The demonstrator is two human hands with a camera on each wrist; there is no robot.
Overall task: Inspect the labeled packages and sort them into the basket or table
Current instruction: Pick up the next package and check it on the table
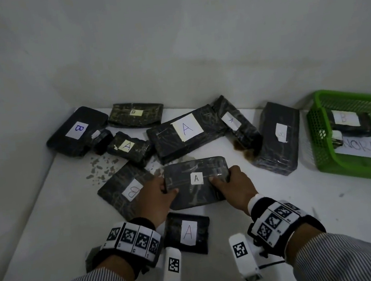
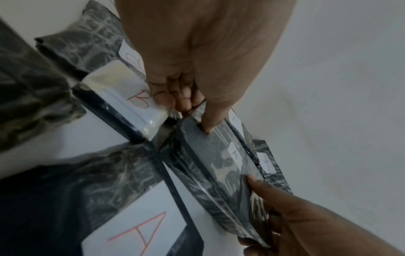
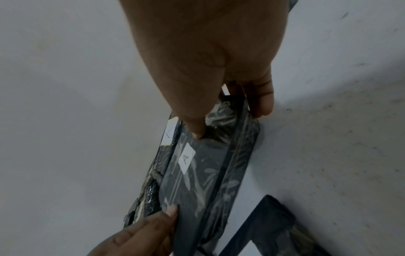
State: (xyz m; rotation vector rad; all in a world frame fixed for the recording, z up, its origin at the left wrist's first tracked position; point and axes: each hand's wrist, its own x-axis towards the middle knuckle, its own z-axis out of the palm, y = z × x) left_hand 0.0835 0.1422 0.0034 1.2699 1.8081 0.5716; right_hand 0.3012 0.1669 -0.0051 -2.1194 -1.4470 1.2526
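A black wrapped package with a small white "A" label (image 1: 196, 178) is held by its two short ends just above the white table (image 1: 282, 203). My left hand (image 1: 162, 190) grips its left end, thumb on the labelled face and fingers underneath. My right hand (image 1: 226, 178) grips the right end the same way. The left wrist view shows the package (image 2: 219, 166) under my left thumb (image 2: 208, 124). In the right wrist view the "A" package (image 3: 197, 173) faces up. The green basket (image 1: 322, 146) stands at the far right with a "B" package (image 1: 349, 122) inside.
Several black packages labelled A or B lie around the held one: "B" (image 1: 127, 190) at its left, "A" (image 1: 188, 232) near my wrists, a large "A" (image 1: 185, 131) behind, a tall one (image 1: 278, 135) beside the basket. A brown stain (image 1: 244, 150) and grey flakes (image 1: 103, 167) mark the table. Walls close off the back and left.
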